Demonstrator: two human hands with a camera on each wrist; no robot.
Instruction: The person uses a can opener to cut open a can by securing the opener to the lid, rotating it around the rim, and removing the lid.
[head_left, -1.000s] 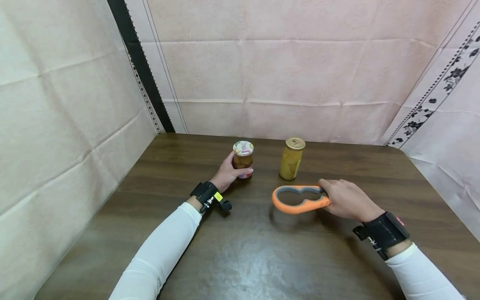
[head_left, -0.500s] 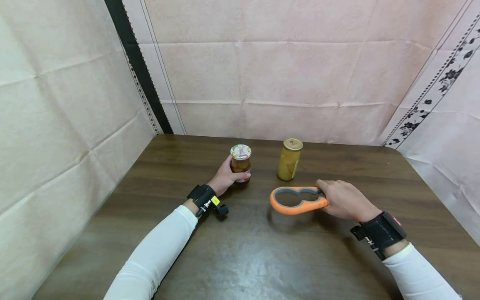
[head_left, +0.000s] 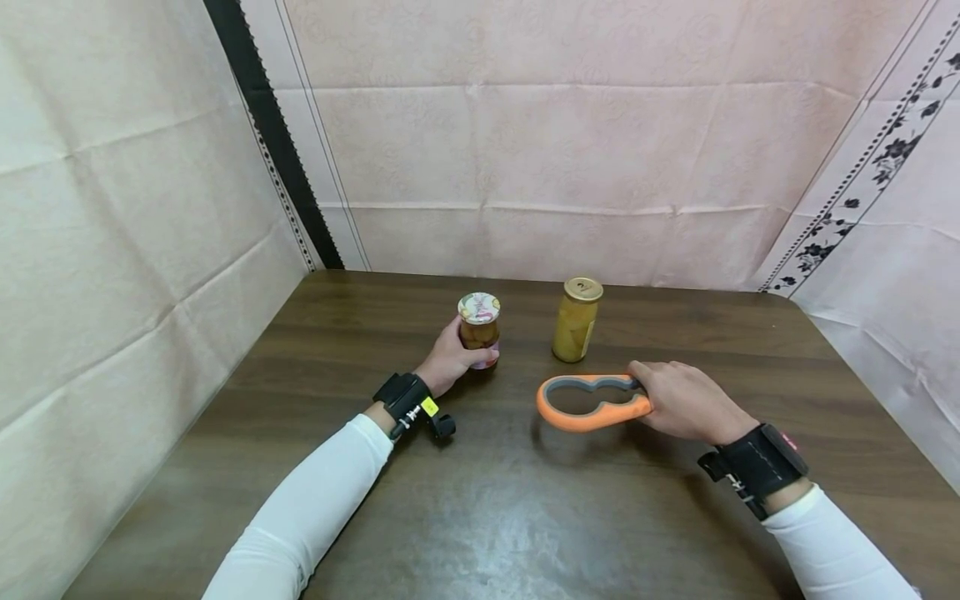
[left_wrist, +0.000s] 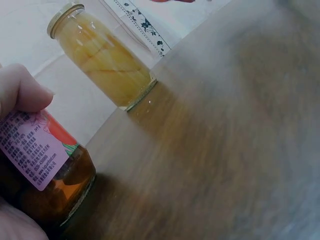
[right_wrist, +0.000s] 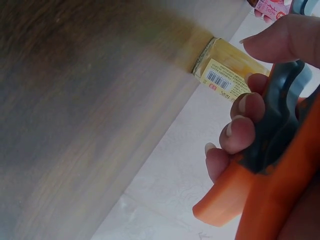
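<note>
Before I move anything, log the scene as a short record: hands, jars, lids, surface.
left hand: grips brown-filled glass jar
right hand: holds orange-and-grey jar opener
untouched: yellow-filled glass jar, upright
lids: patterned lid on the gripped jar, gold lid on the other
surface: brown wood-grain table

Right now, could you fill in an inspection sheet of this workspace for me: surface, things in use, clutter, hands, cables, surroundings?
Surface: brown wood-grain table, with glare on its near part.
Job's things: brown jar; yellow jar, upright, touched by neither hand; orange-and-grey tool with a loop.
Clutter: nothing seen.
Hands: left hand grips the brown jar; right hand grips the orange-and-grey tool. Both wrists wear black wristbands.
Cables: nothing seen.
Surroundings: pale creased sheets behind and at both sides, with a dark floral border on the right.
</note>
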